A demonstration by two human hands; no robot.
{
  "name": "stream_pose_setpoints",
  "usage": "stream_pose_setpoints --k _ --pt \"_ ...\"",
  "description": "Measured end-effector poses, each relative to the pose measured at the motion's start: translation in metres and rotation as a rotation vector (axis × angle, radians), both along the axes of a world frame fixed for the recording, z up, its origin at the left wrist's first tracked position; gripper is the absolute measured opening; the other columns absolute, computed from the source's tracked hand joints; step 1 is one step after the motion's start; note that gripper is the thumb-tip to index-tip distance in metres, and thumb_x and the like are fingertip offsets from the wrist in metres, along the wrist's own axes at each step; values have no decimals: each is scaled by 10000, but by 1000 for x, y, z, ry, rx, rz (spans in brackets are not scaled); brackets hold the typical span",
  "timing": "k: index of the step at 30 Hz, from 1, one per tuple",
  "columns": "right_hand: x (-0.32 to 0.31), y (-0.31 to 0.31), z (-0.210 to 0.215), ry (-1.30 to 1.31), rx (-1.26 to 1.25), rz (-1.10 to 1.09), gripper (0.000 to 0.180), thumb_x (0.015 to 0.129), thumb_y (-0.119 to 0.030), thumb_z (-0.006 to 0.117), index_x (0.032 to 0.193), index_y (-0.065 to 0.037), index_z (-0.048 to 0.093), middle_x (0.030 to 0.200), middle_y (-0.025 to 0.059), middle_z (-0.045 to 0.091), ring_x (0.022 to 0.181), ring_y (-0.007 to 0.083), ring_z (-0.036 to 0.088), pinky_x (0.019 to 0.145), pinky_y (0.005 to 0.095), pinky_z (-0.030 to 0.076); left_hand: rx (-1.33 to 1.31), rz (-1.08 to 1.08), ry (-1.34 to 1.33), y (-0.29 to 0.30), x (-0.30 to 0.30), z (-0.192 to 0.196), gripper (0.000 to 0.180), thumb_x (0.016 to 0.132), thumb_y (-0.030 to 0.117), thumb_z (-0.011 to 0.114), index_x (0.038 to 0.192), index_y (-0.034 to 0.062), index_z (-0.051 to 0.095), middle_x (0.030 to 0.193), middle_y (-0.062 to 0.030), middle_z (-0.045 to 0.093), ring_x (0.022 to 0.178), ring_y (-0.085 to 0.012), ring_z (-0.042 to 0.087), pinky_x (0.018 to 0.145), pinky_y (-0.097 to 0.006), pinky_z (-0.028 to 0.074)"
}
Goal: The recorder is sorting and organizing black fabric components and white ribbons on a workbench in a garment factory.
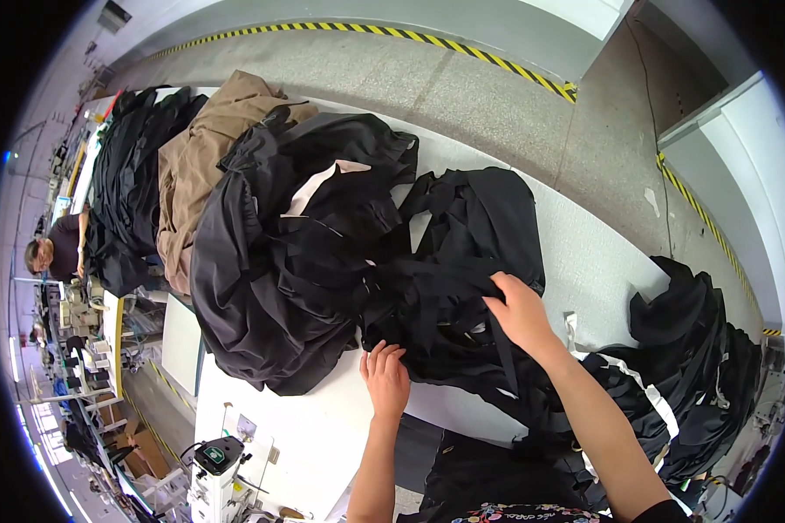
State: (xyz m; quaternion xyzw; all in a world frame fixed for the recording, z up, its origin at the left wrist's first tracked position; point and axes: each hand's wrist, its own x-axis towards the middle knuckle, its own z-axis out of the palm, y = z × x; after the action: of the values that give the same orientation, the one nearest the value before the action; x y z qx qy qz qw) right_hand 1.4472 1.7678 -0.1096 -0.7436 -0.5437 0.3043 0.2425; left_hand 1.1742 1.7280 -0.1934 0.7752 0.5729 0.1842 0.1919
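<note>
Black cloth (440, 318) with long strips lies bunched in front of me on the white table. My right hand (522, 315) pinches a strip of it between thumb and fingers, at the right side of the bunch. Down at its lower left edge, the bent fingers of my left hand (384, 375) grip the same black cloth. Directly left is a large heap of dark garments (262, 288), with a pale piece (310, 193) showing in its folds. Another black piece (497, 205) is spread just beyond my right hand.
A sewing machine (218, 462) stands at the lower left. Brown cloth (183, 174) and more black cloth (131, 192) lie farther left, near a person (61, 248). At right is a black pile with white strips (698, 357). Yellow-black tape (427, 37) marks the floor's far edge.
</note>
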Motion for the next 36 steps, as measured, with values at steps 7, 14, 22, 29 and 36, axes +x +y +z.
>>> stream_pose_setpoints --k 7,14,22,29,36 --pt "21 -9 11 377 -108 -169 292 921 -197 623 1137 -17 545 986 205 669 904 383 652 801 380 492 62 45 65 9 13 10 151 857 65 596 994 106 645 1010 -14 636 1149 -219 542 1102 -434 267" --pt "3 -23 2 125 -145 -133 398 881 -221 672 1205 -40 527 1104 190 646 1041 378 616 877 394 482 159 104 75 46 18 3 424 799 119 703 1207 88 592 1109 -58 597 1104 -237 540 1011 -415 342" --pt "8 -25 1 109 -18 -97 394 835 -138 700 1180 -12 556 1105 182 649 1032 359 622 892 369 482 -101 -249 -98 135 17 38 169 757 69 682 916 26 642 794 -173 643 816 -363 611 869 -436 441" --pt "-1 -20 10 -195 312 -10 313 787 -96 708 1091 -69 638 1119 101 614 1074 307 575 911 393 471 -700 45 -523 160 5 81 120 912 80 528 924 -30 575 771 -44 650 658 -71 533 623 -226 408" --pt "-63 -55 -33 125 46 321 273 864 -196 665 1101 -62 641 991 105 667 924 287 647 804 369 521 -803 45 -544 176 29 112 155 936 96 488 914 -10 599 734 -54 640 660 -98 587 620 -227 437"
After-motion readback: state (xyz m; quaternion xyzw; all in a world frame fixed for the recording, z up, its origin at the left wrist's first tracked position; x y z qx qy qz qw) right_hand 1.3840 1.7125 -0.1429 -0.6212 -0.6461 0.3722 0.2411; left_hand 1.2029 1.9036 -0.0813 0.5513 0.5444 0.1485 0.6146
